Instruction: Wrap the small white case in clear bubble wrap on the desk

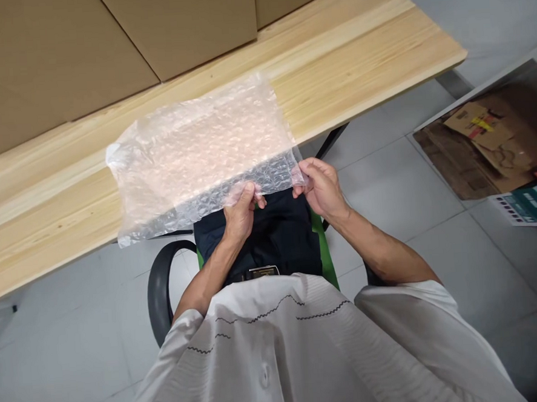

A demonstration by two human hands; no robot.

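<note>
A clear sheet of bubble wrap point(201, 138), possibly a bag, lies partly on the wooden table point(360, 62) and hangs over its front edge toward my lap. My left hand point(240, 212) pinches the near edge around its middle, thumb on top. At the near right corner, my right hand point(322, 185) grips the plastic between thumb and fingers. Some fingertips of both hands show blurred through or under the film. Whether the wrap has an opening or several layers, I cannot tell.
Large cardboard boxes point(185, 30) stand along the back of the table. On the floor at the right is an open container point(485, 181) with flattened cardboard, beside a green and white box point(532, 206). A black chair armrest point(158, 292) is at my left.
</note>
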